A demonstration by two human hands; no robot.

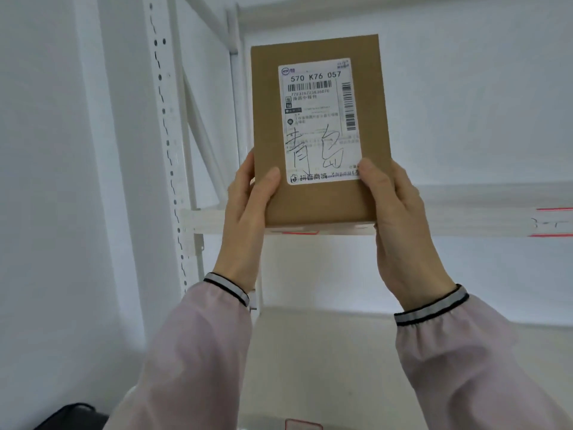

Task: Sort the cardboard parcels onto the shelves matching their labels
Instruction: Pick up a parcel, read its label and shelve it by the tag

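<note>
A flat brown cardboard parcel [319,200] is held upright in front of me, its white shipping label [319,119] facing the camera with printed barcodes, the code 570 K76 057 and large handwritten characters. My left hand [248,206] grips the parcel's lower left edge, thumb on the front. My right hand [400,218] grips the lower right edge, thumb over the label's corner. Behind the parcel runs the front beam of a white metal shelf [465,221], with a red-edged tag [552,221] at the far right.
A white perforated upright [167,135] of the rack stands to the left, with diagonal braces behind. A lower shelf board [325,352] lies beneath my arms, with a red-outlined tag [304,425] at the bottom edge. A dark object [74,417] sits at the lower left. White walls surround.
</note>
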